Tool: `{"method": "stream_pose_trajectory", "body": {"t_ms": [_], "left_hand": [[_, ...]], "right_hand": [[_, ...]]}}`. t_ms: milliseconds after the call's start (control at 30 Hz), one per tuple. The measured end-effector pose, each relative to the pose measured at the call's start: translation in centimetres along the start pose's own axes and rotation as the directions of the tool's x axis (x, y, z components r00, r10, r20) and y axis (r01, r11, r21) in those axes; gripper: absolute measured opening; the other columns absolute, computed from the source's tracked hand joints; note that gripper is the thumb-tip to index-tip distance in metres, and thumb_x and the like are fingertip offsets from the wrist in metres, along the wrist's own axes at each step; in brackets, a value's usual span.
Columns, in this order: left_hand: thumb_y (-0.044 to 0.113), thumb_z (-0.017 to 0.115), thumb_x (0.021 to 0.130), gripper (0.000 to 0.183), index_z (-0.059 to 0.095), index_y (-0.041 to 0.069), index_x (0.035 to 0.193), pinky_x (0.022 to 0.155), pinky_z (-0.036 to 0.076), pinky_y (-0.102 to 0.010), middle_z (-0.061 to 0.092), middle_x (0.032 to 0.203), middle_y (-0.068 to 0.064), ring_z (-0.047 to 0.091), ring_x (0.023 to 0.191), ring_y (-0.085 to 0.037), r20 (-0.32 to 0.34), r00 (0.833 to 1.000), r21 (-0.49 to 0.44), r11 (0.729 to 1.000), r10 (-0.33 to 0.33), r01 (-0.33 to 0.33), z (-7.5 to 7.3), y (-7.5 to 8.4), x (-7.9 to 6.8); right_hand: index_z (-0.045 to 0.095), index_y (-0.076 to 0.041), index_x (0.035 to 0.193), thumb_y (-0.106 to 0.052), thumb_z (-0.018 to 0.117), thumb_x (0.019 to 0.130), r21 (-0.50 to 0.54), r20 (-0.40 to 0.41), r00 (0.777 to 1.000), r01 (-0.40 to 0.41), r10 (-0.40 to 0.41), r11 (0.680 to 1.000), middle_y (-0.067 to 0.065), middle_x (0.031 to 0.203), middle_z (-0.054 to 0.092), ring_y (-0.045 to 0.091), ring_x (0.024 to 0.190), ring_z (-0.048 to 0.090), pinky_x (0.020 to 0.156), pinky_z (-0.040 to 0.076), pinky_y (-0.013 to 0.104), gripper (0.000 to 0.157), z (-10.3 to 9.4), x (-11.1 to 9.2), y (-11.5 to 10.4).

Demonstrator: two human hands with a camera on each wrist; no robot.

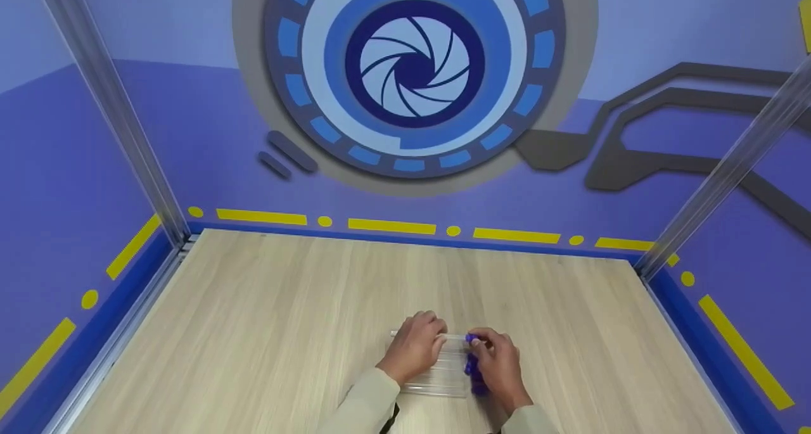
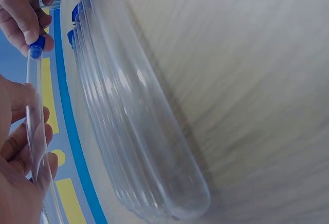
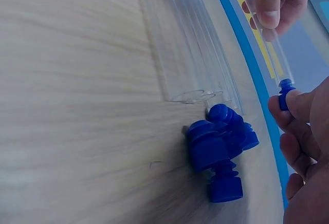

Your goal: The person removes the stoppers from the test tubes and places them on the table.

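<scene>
In the head view my left hand [image 1: 415,348] holds a clear test tube [image 2: 35,80] crosswise, raised off the table in the left wrist view. My right hand [image 1: 500,364] pinches a blue stopper [image 3: 284,100] between thumb and fingertips. The stopper's narrow end sits at the tube's open mouth; how deep it goes in, I cannot tell. Below the hands, several more clear test tubes [image 3: 187,54] lie side by side, their rounded ends [image 2: 190,203] to the left. Several loose blue stoppers [image 3: 208,149] lie in a cluster beside the open ends, under my right hand.
The wood-grain table [image 1: 285,320] runs back to a blue printed wall [image 1: 190,136] with yellow dashes. Metal posts [image 1: 120,104] rise at the back left and back right corners, and side walls flank the table.
</scene>
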State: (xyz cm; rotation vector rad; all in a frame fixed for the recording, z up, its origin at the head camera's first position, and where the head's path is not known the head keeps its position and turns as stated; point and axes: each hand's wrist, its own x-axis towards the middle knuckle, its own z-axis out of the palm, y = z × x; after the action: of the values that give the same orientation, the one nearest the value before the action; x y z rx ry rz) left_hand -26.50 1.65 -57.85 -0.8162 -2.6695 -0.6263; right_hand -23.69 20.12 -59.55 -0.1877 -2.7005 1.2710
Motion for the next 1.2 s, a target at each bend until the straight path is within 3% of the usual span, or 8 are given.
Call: {"method": "stream_pose_trajectory", "body": {"t_ms": [667, 1033, 1200], "left_hand": [[0.019, 0.064, 0.090, 0.005, 0.066, 0.017, 0.094, 0.077, 0.045, -0.030, 0.060, 0.090, 0.004, 0.057, 0.086, -0.013, -0.059, 0.998, 0.042, 0.999, 0.005, -0.003, 0.7, -0.1, -0.2], [0.010, 0.061, 0.089, 0.014, 0.069, 0.014, 0.101, 0.078, 0.045, -0.029, 0.062, 0.093, 0.002, 0.058, 0.089, -0.014, -0.013, 1.000, 0.001, 1.000, -0.018, 0.018, 1.0, -0.3, -0.3], [0.006, 0.059, 0.089, 0.017, 0.069, 0.014, 0.102, 0.080, 0.046, -0.029, 0.062, 0.095, 0.002, 0.058, 0.090, -0.014, 0.016, 0.999, -0.021, 0.998, -0.052, 0.052, 1.2, -0.5, -0.3]], "right_hand": [[0.067, -0.013, 0.111, -0.009, 0.059, 0.093, -0.036, -0.026, 0.999, -0.044, 0.043, 0.998, -0.001, 0.102, 0.066, 0.016, 0.098, 0.054, 0.084, 0.044, 0.036, 0.021, -0.2, -0.3, 0.7], [0.065, -0.014, 0.110, -0.009, 0.060, 0.093, -0.038, -0.022, 0.997, -0.075, 0.074, 0.996, 0.001, 0.109, 0.063, 0.018, 0.102, 0.055, 0.088, 0.044, 0.039, 0.019, -0.4, -0.7, 1.3], [0.064, -0.014, 0.112, -0.009, 0.058, 0.094, -0.037, -0.019, 0.990, -0.137, 0.136, 0.990, 0.002, 0.110, 0.061, 0.018, 0.102, 0.054, 0.087, 0.044, 0.038, 0.020, -0.5, -0.8, 1.5]]}}
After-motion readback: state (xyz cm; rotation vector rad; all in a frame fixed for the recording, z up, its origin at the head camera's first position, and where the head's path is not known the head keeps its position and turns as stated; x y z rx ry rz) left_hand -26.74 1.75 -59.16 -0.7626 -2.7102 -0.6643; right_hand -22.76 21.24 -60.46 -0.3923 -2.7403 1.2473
